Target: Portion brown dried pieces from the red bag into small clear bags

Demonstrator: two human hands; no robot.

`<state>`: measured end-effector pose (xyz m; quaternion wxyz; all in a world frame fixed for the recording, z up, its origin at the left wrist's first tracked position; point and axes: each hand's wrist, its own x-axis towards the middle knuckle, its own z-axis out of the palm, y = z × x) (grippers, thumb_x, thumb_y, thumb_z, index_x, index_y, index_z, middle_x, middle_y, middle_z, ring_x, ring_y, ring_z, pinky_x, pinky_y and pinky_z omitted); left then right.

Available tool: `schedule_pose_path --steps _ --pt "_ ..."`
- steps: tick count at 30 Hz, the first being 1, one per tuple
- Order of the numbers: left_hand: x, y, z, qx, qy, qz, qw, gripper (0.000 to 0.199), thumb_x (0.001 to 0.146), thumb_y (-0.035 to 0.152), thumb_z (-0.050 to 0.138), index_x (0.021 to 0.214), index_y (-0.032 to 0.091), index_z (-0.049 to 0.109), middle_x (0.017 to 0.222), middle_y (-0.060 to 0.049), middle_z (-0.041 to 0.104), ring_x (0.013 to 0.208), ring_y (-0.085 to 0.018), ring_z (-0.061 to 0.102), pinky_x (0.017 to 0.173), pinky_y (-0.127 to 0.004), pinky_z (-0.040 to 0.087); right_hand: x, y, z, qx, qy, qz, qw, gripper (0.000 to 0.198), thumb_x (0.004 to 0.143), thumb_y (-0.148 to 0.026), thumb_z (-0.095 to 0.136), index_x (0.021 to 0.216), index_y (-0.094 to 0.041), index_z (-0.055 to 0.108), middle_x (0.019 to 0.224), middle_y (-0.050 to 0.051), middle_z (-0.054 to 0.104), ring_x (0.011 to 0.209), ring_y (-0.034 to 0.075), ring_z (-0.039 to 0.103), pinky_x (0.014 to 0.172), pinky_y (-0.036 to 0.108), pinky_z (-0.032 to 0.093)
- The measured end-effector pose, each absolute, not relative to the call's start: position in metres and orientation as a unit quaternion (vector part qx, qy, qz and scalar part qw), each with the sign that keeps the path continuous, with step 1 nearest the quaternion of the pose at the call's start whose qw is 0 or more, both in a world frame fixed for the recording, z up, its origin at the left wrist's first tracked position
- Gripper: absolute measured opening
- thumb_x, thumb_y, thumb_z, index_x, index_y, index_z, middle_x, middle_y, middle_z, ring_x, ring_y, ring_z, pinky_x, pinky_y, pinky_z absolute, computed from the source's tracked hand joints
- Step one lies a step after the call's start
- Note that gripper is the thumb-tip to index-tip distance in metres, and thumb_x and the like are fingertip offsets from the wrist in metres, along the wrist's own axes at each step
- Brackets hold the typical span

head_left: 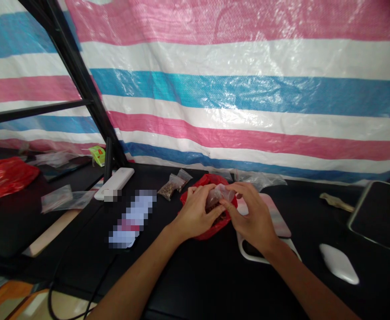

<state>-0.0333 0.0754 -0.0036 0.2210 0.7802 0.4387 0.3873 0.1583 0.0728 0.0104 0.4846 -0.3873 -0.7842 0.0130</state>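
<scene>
My left hand (196,211) and my right hand (250,213) meet over an open red plastic bag (209,179) on the black table. Between them is a small clear plastic bag (220,194), gripped by the fingers of both hands. Small brown pieces (220,218) show inside the red bag, partly hidden by my hands. Just behind my left hand lie small zip bags (171,186) filled with brown bits. Whether the clear bag between my fingers has anything in it, I cannot tell.
Left are a blurred phone (133,220) and a white power strip (115,183). Right are a pink-topped white case (273,213), a white mouse (339,263) and a dark-screened device (381,215). Clear bags (260,180) lie by the striped sheet (248,93). Another red bag (8,175) is far left.
</scene>
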Motion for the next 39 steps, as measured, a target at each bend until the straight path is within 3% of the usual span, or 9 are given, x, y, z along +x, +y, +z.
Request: schedule_pose_path --steps 4,10,13,21,26,33,36,39 --pt "-0.036 0.073 -0.001 0.771 0.417 0.395 0.276 0.052 0.099 0.040 0.058 0.148 0.025 0.047 0.141 -0.009 0.062 0.118 -0.027 0.058 0.106 -0.045 0.044 0.157 0.072 0.011 -0.362 -0.789 0.009 0.496 0.028 0.095 -0.015 0.065 0.121 -0.026 0.063 0.120 0.007 0.066 0.113 0.021 0.065 0.099 0.037 0.054" --pt "-0.035 0.083 -0.004 0.716 0.356 0.452 0.395 0.040 0.098 0.042 0.060 0.131 0.020 0.062 0.122 -0.008 0.071 0.112 -0.026 0.064 0.105 -0.041 0.047 0.161 0.074 0.012 -0.326 -0.818 0.024 0.474 0.036 0.096 -0.015 0.065 0.129 -0.028 0.063 0.125 0.007 0.067 0.117 0.022 0.065 0.102 0.037 0.054" --pt "-0.034 0.085 -0.003 0.686 0.323 0.478 0.444 0.038 0.098 0.038 0.060 0.130 0.019 0.061 0.126 -0.009 0.071 0.116 -0.026 0.066 0.105 -0.039 0.049 0.161 0.075 0.012 -0.326 -0.817 0.040 0.474 0.034 0.097 -0.018 0.066 0.128 -0.029 0.063 0.122 0.007 0.068 0.114 0.022 0.066 0.099 0.037 0.055" --pt "-0.029 0.076 -0.014 0.747 0.402 0.441 0.293 0.063 0.087 0.029 0.073 0.144 0.023 0.048 0.143 -0.011 0.060 0.130 -0.029 0.058 0.116 -0.049 0.043 0.153 0.072 0.007 -0.335 -0.817 0.051 0.467 0.030 0.097 -0.019 0.064 0.126 -0.027 0.062 0.123 0.008 0.067 0.115 0.023 0.065 0.098 0.038 0.055" --pt "-0.029 0.078 -0.012 0.736 0.406 0.450 0.302 0.047 0.087 0.021 0.067 0.131 0.023 0.052 0.130 -0.007 0.065 0.117 -0.023 0.063 0.106 -0.040 0.049 0.154 0.071 0.007 -0.351 -0.824 0.043 0.442 0.030 0.095 -0.031 0.070 0.124 -0.027 0.063 0.116 0.007 0.071 0.108 0.025 0.068 0.094 0.042 0.056" --pt "-0.038 0.087 -0.001 0.650 0.447 0.544 0.285 0.022 0.096 0.026 0.058 0.116 0.022 0.053 0.096 -0.001 0.062 0.086 -0.016 0.061 0.082 -0.029 0.050 0.154 0.073 0.006 -0.427 -0.731 0.009 0.532 0.026 0.097 -0.030 0.066 0.122 -0.026 0.060 0.116 0.009 0.069 0.106 0.026 0.067 0.092 0.042 0.055" --pt "-0.046 0.092 0.002 0.575 0.508 0.600 0.226 0.020 0.096 0.027 0.055 0.115 0.022 0.052 0.093 -0.001 0.060 0.082 -0.016 0.061 0.079 -0.028 0.050 0.152 0.075 0.003 -0.423 -0.793 0.018 0.438 0.025 0.097 -0.026 0.062 0.122 -0.024 0.060 0.118 0.009 0.070 0.108 0.027 0.066 0.096 0.044 0.052" --pt "-0.051 0.093 0.005 0.554 0.601 0.552 0.167 0.021 0.091 0.026 0.058 0.112 0.023 0.053 0.094 -0.002 0.064 0.080 -0.019 0.063 0.079 -0.032 0.050 0.151 0.075 -0.003 -0.419 -0.849 0.016 0.321 0.033 0.094 -0.013 0.057 0.126 -0.021 0.061 0.121 0.010 0.071 0.114 0.027 0.064 0.102 0.046 0.046"
